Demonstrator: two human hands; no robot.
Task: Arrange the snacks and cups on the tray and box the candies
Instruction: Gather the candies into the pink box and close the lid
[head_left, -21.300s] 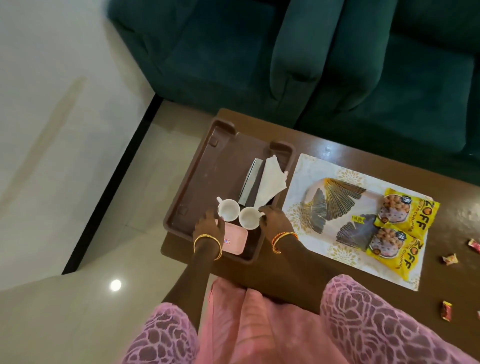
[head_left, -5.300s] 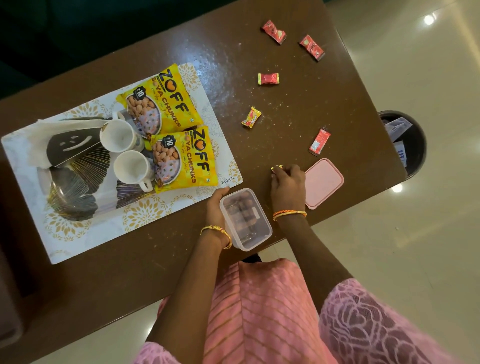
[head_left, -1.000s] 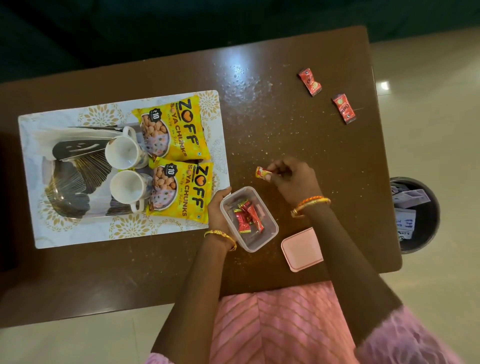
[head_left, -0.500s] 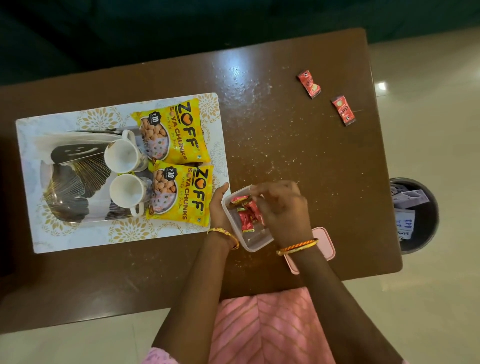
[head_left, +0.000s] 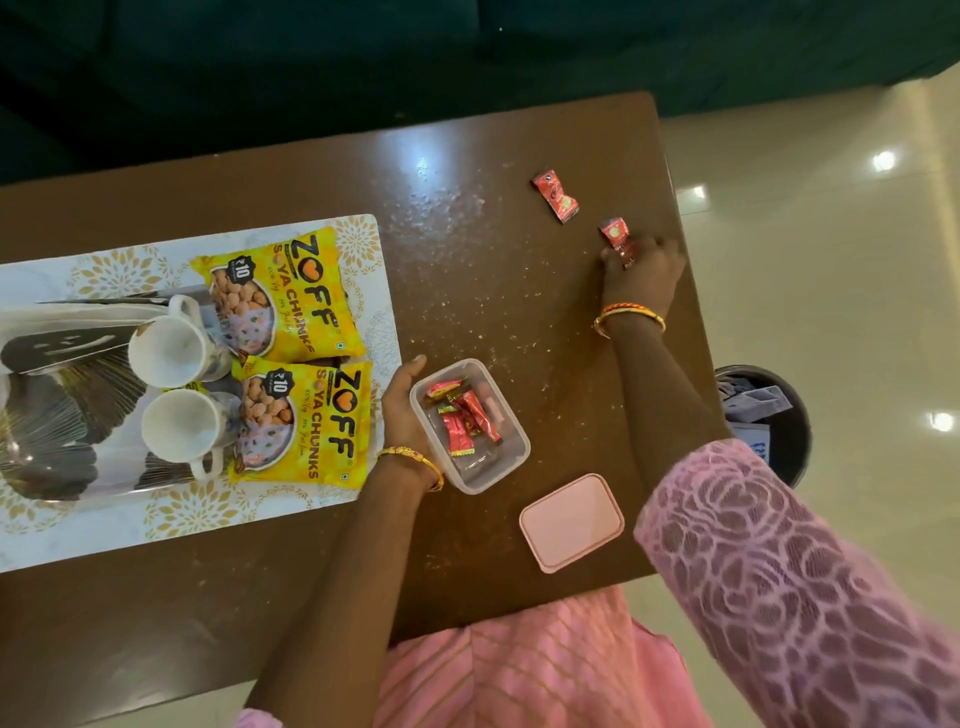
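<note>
A clear plastic box (head_left: 506, 470) with several red candies (head_left: 462, 410) inside sits near the table's front. My left hand (head_left: 402, 402) holds the box by its left side. My right hand (head_left: 644, 270) reaches to the far right of the table and pinches a red candy (head_left: 615, 236). Another red candy (head_left: 555, 195) lies loose just beyond it. The pink lid (head_left: 571, 522) lies to the right of the box. On the patterned tray (head_left: 78, 530) at the left stand two white cups (head_left: 169, 353) (head_left: 179, 426) beside two yellow snack packets (head_left: 283, 301) (head_left: 306, 431).
The brown table (head_left: 457, 260) ends just right of my right hand. A dark waste bin (head_left: 769, 421) with papers stands on the floor to the right. A dark green sofa (head_left: 311, 62) runs along the table's far side.
My right hand left the box, where it had dropped a candy, and moved to the far right to take hold of another red candy. My left hand stayed on the box.
</note>
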